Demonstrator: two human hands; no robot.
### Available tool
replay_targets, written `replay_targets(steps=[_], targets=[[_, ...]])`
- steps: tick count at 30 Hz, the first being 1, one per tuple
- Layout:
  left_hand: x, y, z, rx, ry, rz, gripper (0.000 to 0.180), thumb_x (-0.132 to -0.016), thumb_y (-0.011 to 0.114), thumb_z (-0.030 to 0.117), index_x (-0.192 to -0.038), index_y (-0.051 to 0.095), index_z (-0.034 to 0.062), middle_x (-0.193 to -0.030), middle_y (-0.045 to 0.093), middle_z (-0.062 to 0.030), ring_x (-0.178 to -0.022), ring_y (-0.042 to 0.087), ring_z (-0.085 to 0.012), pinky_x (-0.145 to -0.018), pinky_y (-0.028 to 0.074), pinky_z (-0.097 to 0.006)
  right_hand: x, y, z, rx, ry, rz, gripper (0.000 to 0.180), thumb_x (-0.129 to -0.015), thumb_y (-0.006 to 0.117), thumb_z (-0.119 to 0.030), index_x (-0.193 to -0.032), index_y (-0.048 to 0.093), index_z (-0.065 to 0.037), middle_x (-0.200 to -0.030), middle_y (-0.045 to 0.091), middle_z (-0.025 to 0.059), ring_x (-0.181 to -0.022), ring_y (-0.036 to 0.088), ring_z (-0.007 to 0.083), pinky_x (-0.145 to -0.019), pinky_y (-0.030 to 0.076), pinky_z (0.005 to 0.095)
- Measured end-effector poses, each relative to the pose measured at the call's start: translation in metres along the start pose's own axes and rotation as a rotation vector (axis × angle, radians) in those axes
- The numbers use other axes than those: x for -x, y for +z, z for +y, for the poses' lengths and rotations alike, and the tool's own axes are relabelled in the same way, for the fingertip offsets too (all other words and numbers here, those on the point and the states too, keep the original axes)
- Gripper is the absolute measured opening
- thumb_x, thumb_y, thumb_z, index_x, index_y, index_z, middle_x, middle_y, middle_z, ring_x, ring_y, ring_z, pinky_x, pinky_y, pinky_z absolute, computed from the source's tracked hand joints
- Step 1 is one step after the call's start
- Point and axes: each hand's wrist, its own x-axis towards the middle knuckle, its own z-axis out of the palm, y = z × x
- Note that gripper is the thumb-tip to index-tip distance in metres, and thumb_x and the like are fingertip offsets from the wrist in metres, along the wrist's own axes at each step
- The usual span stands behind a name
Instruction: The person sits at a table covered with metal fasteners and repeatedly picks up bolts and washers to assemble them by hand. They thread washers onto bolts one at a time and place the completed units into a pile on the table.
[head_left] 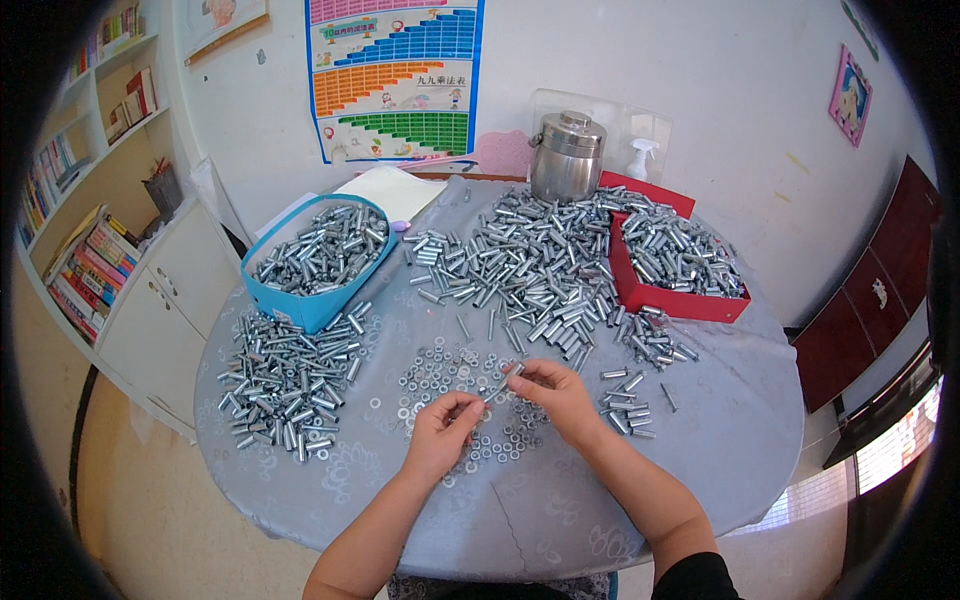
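Observation:
Over the middle of the table, a slim metal bolt (498, 391) is held at a slant between my two hands. My left hand (442, 428) pinches its lower end with thumb and fingertips. At its upper end, where a wider sleeve-like part shows, my right hand (556, 394) closes its fingers round it. Whether a nut or washer is in the left fingertips cannot be made out. Loose nuts and washers (437, 371) lie scattered under and around both hands. Beyond them spreads a large heap of metal sleeves and bolts (540, 262).
A blue box (310, 306) full of bolts stands at the left, with a bolt pile (290, 375) before it. At the right is a filled red box (690, 304), with loose sleeves (628, 411) nearer me. A steel canister (568, 160) stands behind the heap on the grey tablecloth (390, 510).

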Motion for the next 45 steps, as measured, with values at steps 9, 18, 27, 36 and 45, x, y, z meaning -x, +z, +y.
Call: replay_targets(steps=[9, 18, 27, 36, 45], targets=[[0.004, 0.009, 0.012, 0.223, -0.151, -0.023, 0.018, -0.093, 0.046, 0.026, -0.102, 0.047, 0.0101, -0.059, 0.04, 0.0041, -0.043, 0.031, -0.002, -0.036, 0.026, -0.018, 0.007, 0.016, 0.01, 0.259, -0.035, -0.134, 0.022, -0.078, 0.066, -0.012, -0.097, 0.063, -0.003, -0.088, 0.061, 0.001, -0.077, 0.055, 0.0074, -0.069, 0.044, 0.0212], [-0.001, -0.006, 0.015, 0.33, -0.173, 0.171, 0.02, -0.093, 0.044, 0.029, -0.095, 0.049, 0.0095, -0.057, 0.029, 0.0056, -0.043, 0.024, -0.0033, -0.037, 0.02, -0.019, 0.0, 0.017, 0.008, 0.618, -0.265, 0.023, 0.018, -0.073, 0.069, -0.016, -0.088, 0.065, -0.007, -0.086, 0.06, 0.0046, -0.078, 0.055, 0.0162, -0.069, 0.043, 0.0277], [-0.002, -0.004, 0.014, 0.331, -0.2, 0.178, 0.02, -0.093, 0.044, 0.027, -0.092, 0.048, 0.0077, -0.056, 0.027, 0.0055, -0.044, 0.024, -0.0038, -0.038, 0.021, -0.019, 0.0, 0.015, 0.017, 1.106, -0.489, -0.074, 0.019, -0.065, 0.071, -0.023, -0.077, 0.065, -0.009, -0.08, 0.061, 0.0061, -0.079, 0.053, 0.0253, -0.069, 0.041, 0.036], [-0.001, -0.001, 0.013, 0.286, -0.283, 0.128, 0.021, -0.093, 0.043, 0.028, -0.091, 0.048, 0.0079, -0.056, 0.028, 0.0056, -0.044, 0.024, -0.004, -0.038, 0.021, -0.019, -0.003, 0.01, 0.018, 0.115, 0.027, -0.019, 0.015, -0.077, 0.068, -0.014, -0.085, 0.063, -0.003, -0.078, 0.062, -0.0007, -0.071, 0.053, 0.0047, -0.061, 0.042, 0.0198], [0.0, -0.004, 0.013, 0.38, -0.354, 0.011, 0.02, -0.094, 0.041, 0.027, -0.093, 0.046, 0.0079, -0.057, 0.028, 0.0053, -0.044, 0.025, -0.0039, -0.039, 0.022, -0.02, 0.002, 0.018, 0.009, 0.33, -0.039, 0.026, 0.018, -0.075, 0.069, -0.012, -0.09, 0.063, -0.004, -0.08, 0.061, 0.0, -0.072, 0.055, 0.0067, -0.063, 0.043, 0.0208]])
